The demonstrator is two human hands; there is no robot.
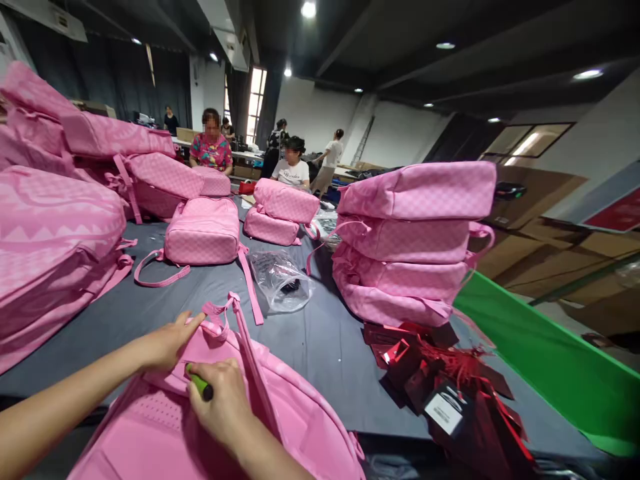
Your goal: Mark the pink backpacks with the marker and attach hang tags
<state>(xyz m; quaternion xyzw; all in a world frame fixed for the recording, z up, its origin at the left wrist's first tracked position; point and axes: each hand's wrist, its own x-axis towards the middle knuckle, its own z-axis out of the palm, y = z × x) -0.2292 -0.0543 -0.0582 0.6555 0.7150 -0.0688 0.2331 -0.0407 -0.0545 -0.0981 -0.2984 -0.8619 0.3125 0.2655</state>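
A pink backpack (165, 443) lies at the table's near edge, its strap side facing me. My left hand (167, 343) grips its upper edge beside the top loop, with some fingers hidden behind the fabric. My right hand (223, 400) is closed around a small green tool with a black end (201, 385). The tool's tip is at the pink fabric between my hands, and its exact kind is not clear. A pink strap (255, 373) rises from the top and runs down just right of my right hand.
Pink backpacks are stacked at right (405, 240) and heaped at left (55, 247). Dark hang tags with red cords (445, 407) lie at front right, beside a green panel (545, 360). A clear plastic bag (283, 283) sits mid-table. Several people are farther back.
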